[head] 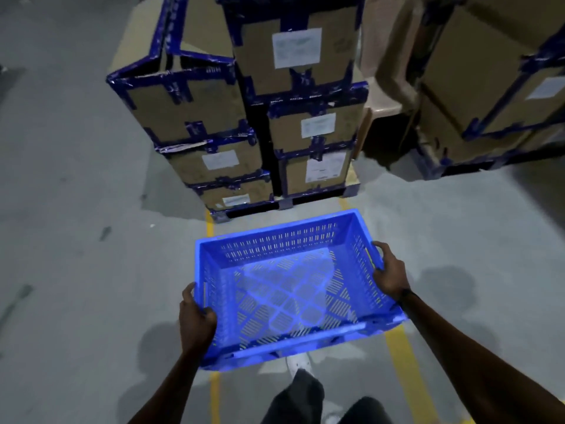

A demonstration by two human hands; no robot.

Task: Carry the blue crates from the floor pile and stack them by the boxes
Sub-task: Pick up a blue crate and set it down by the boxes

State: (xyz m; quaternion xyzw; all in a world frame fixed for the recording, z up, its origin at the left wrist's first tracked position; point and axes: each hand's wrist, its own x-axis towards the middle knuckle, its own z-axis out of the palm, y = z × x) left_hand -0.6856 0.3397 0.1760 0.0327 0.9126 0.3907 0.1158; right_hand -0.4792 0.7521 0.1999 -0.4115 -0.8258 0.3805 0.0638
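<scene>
An empty blue slotted plastic crate [293, 289] hangs in front of me above the grey floor, its open top facing up. My left hand [195, 319] grips its left rim near the front corner, thumb curled over the edge. My right hand [389, 273] grips the right rim, fingers wrapped round the handle slot. Just beyond the crate stands a tall stack of cardboard boxes [260, 117] with blue tape on their edges and white labels, resting on a pallet. No other crates are in view.
A second group of taped cardboard boxes [495, 96] stands at the right, with a beige plastic object [388, 65] between the two groups. Yellow floor lines [403, 362] run under the crate. My legs and a white shoe [298, 364] show below it.
</scene>
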